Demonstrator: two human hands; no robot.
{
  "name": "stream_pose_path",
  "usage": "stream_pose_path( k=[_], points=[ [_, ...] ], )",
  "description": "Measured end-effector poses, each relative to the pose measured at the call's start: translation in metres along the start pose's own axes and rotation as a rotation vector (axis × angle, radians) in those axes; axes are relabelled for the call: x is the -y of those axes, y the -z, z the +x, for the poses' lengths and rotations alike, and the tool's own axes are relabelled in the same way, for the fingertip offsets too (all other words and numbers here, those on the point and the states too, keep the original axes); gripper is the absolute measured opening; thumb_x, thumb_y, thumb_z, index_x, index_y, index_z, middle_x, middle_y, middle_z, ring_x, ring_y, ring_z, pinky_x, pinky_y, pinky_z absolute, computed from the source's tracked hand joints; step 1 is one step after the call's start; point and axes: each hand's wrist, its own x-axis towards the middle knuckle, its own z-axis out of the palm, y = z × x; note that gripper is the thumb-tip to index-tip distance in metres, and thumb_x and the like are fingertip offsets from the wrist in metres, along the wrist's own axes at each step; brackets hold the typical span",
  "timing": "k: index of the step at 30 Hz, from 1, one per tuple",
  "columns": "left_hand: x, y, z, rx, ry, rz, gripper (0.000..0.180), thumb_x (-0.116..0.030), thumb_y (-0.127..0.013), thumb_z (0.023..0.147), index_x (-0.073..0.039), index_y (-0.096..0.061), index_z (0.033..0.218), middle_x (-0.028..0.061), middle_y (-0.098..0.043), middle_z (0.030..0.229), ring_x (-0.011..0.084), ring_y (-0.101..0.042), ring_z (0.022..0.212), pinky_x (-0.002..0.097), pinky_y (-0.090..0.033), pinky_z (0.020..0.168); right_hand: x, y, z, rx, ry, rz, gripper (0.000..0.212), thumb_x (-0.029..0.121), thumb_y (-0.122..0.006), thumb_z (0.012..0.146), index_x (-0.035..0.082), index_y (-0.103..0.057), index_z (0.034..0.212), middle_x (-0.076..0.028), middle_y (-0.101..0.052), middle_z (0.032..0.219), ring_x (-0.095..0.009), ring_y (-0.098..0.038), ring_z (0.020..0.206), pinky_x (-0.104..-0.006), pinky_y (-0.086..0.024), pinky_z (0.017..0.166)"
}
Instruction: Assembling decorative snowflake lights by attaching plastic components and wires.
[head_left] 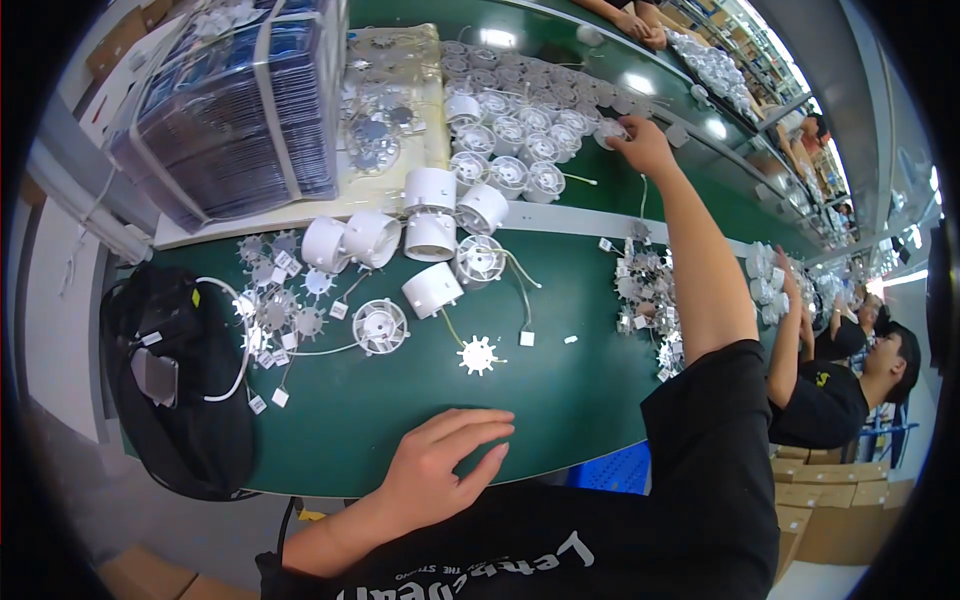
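Observation:
My right hand (645, 150) reaches far across the green bench, with thumb and fingertips around a small round white fan (609, 131) at the end of the rows. My left hand (440, 465) rests by the bench's near edge, empty, its fingers stretched out. Beyond it lie a silvery star-shaped plate (481, 355) and a white fan with a cable (380, 327). Several white cylindrical housings (433, 290) stand or lie near the middle. Rows of round white fans (508, 175) fill the far strip.
Piles of star-shaped plates with wired connectors lie left (290, 310) and right (648, 290). A strapped stack of plastic trays (230, 120) stands far left, a black bag (180, 400) below it. At right sits a co-worker (835, 400). A blue crate (612, 470) shows under the bench.

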Motion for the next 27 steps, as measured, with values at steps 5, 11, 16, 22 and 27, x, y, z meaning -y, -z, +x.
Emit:
stream_pose_path(
  k=[5, 11, 16, 22, 27],
  points=[
    [0.002, 0.004, 0.004, 0.025, -0.015, -0.016, 0.023, 0.001, -0.079, 0.088, 0.0, -0.077, 0.111, 0.0157, -0.079, 0.118, 0.0291, -0.077, 0.104, 0.0372, -0.061, 0.091, 0.028, 0.019, -0.036, -0.049, 0.006, 0.073, 0.062, 0.025, -0.086, 0.084, 0.004, -0.067, 0.139, -0.02, -0.074, 0.131, -0.036, -0.07, 0.124, -0.0443, -0.054, 0.107],
    [-0.001, 0.004, -0.001, -0.096, -0.069, 0.143, 0.036, 0.0, -0.083, 0.084, 0.001, -0.074, 0.12, 0.0175, -0.076, 0.122, 0.032, -0.075, 0.106, 0.0388, -0.061, 0.09, 0.125, 0.102, -0.182, -0.119, 0.214, 0.397, 0.056, 0.013, -0.084, 0.084, 0.008, -0.068, 0.138, -0.006, -0.076, 0.121, -0.017, -0.053, 0.069, -0.0319, -0.051, 0.068],
    [-0.022, -0.005, 0.001, -0.321, -0.101, 0.287, 0.055, -0.009, -0.09, 0.081, 0.001, -0.07, 0.131, 0.0158, -0.072, 0.124, 0.0359, -0.071, 0.108, 0.0413, -0.058, 0.094, 0.18, 0.083, -0.314, 0.168, 0.627, 0.526, 0.053, 0.002, -0.082, 0.081, 0.005, -0.069, 0.133, -0.014, -0.071, 0.127, -0.03, -0.071, 0.098, -0.038, -0.06, 0.079],
    [0.007, -0.002, 0.003, -0.051, -0.06, 0.377, 0.073, -0.015, -0.092, 0.076, -0.001, -0.063, 0.142, 0.0156, -0.07, 0.124, 0.0362, -0.068, 0.11, 0.044, -0.057, 0.094, 0.19, 0.048, -0.375, 0.269, 0.56, 0.728, 0.052, -0.005, -0.082, 0.08, 0.002, -0.068, 0.129, -0.017, -0.07, 0.121, -0.033, -0.072, 0.1, -0.039, -0.061, 0.08],
    [0.006, 0.004, 0.003, -0.028, -0.081, 0.25, 0.072, -0.007, -0.093, 0.075, -0.002, -0.065, 0.141, 0.015, -0.071, 0.129, 0.0353, -0.069, 0.113, 0.0414, -0.057, 0.094, 0.186, 0.034, -0.388, 0.216, 0.354, 0.714, 0.031, -0.009, -0.079, 0.085, 0.0, -0.071, 0.113, -0.012, -0.069, 0.099, -0.022, -0.067, 0.078, -0.0292, -0.054, 0.065]
  ],
)
